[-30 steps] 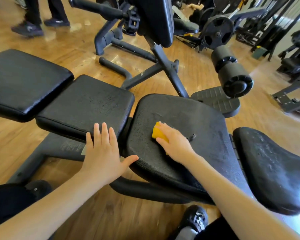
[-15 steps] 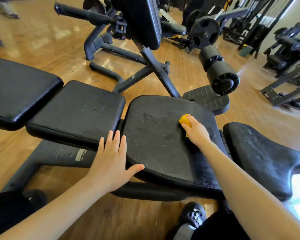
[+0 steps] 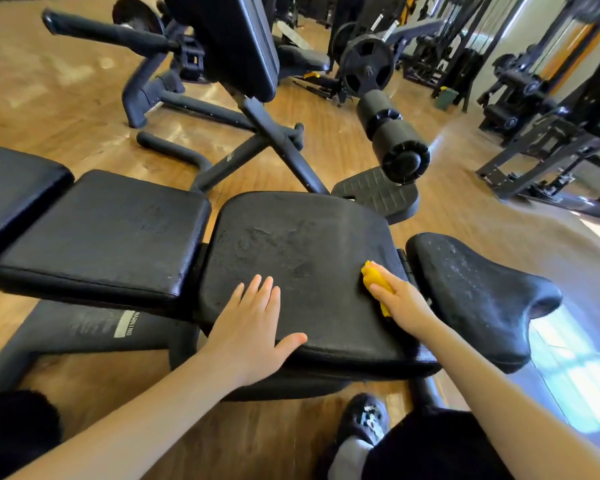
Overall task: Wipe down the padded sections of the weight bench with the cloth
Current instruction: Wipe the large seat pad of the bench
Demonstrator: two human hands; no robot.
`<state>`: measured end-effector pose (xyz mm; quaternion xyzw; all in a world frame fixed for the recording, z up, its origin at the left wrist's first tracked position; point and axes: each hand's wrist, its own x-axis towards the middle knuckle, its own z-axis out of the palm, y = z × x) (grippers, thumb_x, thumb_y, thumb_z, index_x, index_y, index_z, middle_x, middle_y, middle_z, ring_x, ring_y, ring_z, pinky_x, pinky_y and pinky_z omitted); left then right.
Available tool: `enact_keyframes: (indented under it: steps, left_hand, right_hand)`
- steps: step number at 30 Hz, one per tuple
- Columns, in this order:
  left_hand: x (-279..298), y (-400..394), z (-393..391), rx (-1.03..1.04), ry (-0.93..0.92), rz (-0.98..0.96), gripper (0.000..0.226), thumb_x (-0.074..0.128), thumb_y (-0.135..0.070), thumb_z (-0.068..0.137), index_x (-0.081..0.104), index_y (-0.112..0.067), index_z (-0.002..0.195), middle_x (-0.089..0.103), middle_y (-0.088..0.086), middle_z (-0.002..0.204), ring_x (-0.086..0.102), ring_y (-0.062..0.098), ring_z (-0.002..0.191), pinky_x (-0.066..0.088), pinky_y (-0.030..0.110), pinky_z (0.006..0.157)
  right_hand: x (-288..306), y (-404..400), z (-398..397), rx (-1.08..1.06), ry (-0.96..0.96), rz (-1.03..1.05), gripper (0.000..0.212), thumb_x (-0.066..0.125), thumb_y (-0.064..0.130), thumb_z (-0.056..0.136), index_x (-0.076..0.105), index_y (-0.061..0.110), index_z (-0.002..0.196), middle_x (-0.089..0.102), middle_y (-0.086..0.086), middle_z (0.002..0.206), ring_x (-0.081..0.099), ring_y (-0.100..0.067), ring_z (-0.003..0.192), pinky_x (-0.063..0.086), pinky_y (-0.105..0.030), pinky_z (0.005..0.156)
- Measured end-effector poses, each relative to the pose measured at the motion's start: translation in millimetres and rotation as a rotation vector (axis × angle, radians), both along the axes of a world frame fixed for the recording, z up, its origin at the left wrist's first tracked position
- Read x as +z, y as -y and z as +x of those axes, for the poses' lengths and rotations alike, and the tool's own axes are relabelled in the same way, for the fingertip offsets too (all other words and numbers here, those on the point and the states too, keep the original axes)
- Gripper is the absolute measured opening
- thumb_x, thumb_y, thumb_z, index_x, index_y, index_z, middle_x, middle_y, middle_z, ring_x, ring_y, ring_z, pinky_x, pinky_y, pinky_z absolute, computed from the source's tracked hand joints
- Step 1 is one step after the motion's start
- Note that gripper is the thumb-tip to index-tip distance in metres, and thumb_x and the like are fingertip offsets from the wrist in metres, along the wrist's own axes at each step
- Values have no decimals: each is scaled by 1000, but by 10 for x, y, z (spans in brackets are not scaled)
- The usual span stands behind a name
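Note:
The black weight bench has several padded sections in a row. My right hand [image 3: 400, 301] holds a yellow cloth [image 3: 376, 280] against the right edge of the middle pad [image 3: 302, 244]. My left hand [image 3: 253, 327] lies flat with straight fingers on that pad's near left part. To the left sits another pad [image 3: 108, 230], with a further pad [image 3: 11, 188] beyond it at the frame edge. On the right is a curved end pad [image 3: 471, 289] with pale specks on its surface.
Behind the bench stand another machine with a tilted back pad [image 3: 236, 39], foam rollers [image 3: 392, 133] and a ribbed footplate [image 3: 378, 195]. A weight plate [image 3: 366, 69] and racks [image 3: 551, 109] fill the back right. My shoe [image 3: 362, 422] is on the wooden floor below.
My right hand slid the cloth from the middle of the pad to its right edge and nearer to me. My left hand shifted right from the gap onto the middle pad.

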<state>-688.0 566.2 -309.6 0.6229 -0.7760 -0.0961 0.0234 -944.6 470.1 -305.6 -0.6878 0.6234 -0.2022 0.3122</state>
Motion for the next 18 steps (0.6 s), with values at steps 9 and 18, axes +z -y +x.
enact_keyframes:
  steps: [9, 18]
  left_hand:
    - [-43, 15, -9, 8, 39, -34, 83, 17, -66, 88, 2, -11, 148, -4, 5, 157, -7, 21, 143, -2, 36, 115]
    - [-24, 76, -88, 22, 67, -39, 81, 15, -65, 89, 8, -10, 148, 2, 6, 157, -2, 21, 144, 4, 36, 115]
  right_hand:
    - [-4, 7, 29, -63, -151, -12, 44, 47, 28, 94, 40, 25, 137, 49, 10, 132, 55, -12, 82, 41, -26, 77]
    - [32, -692, -193, 20, -75, -17, 46, 46, 37, 94, 37, 34, 139, 32, 23, 143, 34, 0, 132, 24, -22, 112]
